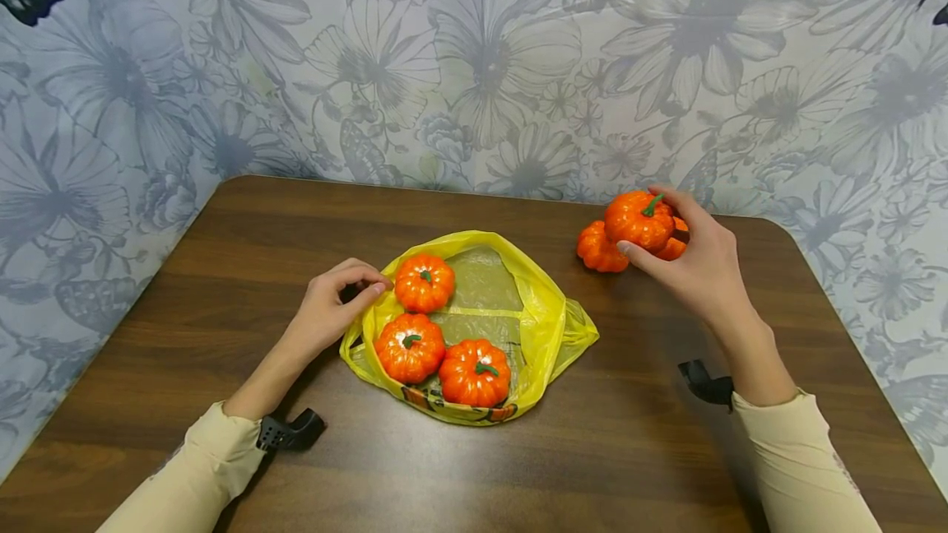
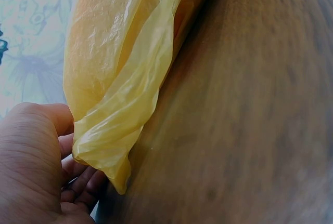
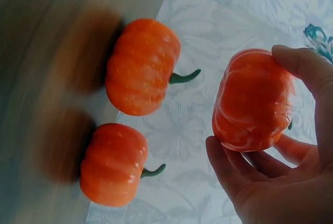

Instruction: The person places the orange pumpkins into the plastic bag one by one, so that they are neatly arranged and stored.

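Over the table [image 1: 185, 352], our left hand [image 1: 333, 303] pinches the bag [image 1: 548, 315]; our right hand [image 1: 699, 266] grips a raised pumpkin [image 1: 635, 222]. Bagging seems underway: next, carry it over.

Orange pumpkins [image 1: 471, 377], green stems [image 3: 182, 78]; yellow bag [image 1: 546, 323]; grey-flowered wall [image 1: 489, 72].

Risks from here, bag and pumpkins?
1. Slip: the lifted pumpkin looks glossy, and the right grip holds it with thumb and fingers only, so it might drop.
2. Knock: it is close to the two waiting pumpkins; a brush could roll one.
3. Bag fold: the left grip holds the thin yellow bag on one side; the opposite rim may sag inward.
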Demonstrator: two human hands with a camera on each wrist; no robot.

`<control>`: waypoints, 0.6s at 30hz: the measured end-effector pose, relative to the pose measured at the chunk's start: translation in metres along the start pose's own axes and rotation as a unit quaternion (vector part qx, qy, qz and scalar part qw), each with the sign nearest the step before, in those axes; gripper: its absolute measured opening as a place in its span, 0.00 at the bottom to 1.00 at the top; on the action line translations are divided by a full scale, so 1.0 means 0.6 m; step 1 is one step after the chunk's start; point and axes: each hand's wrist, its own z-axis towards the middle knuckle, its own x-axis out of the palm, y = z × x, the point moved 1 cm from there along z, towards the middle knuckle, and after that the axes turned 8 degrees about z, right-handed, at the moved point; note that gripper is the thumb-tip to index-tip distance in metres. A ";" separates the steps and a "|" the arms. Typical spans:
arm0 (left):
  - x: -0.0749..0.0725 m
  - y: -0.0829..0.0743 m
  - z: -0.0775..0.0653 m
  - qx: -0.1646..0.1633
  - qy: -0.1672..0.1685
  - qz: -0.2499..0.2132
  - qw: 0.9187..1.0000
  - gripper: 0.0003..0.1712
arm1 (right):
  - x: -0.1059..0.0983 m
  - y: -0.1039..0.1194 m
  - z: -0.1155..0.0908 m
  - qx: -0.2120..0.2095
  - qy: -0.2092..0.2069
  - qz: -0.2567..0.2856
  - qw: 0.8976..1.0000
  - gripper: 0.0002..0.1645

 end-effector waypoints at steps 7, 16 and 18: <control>0.000 -0.001 -0.001 -0.004 0.001 -0.001 1.000 0.06 | 0.017 0.002 -0.004 -0.011 0.028 0.016 0.999 0.46; 0.000 -0.001 0.000 -0.006 0.003 -0.003 1.000 0.06 | 0.040 0.007 -0.011 -0.044 0.044 0.033 0.998 0.47; 0.000 -0.001 0.001 -0.007 0.003 -0.002 1.000 0.06 | 0.047 0.008 -0.012 -0.058 0.048 0.028 0.997 0.47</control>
